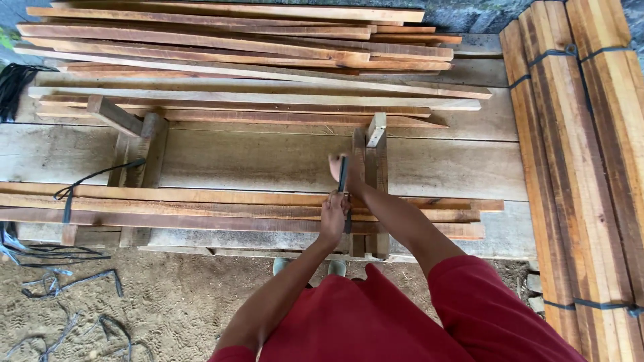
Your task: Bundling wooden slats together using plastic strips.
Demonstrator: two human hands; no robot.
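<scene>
A thin stack of long wooden slats (201, 204) lies across two wooden stands, one on the left (137, 154) and one on the right (372, 151). My left hand (332, 218) is closed on the near end of a dark plastic strap (343, 175), at the front edge of the slats. My right hand (337, 167) reaches past the stack and grips the same strap on the far side, next to the right stand. The strap runs upright between my two hands. Another black strap (67, 201) hangs around the left end of the slats.
A loose pile of slats (235, 53) lies on wide planks at the back. Strapped bundles of timber (577, 167) line the right side. Black strap scraps (60, 322) lie on the sandy ground at the lower left, and a strap coil (13, 84) sits at the far left.
</scene>
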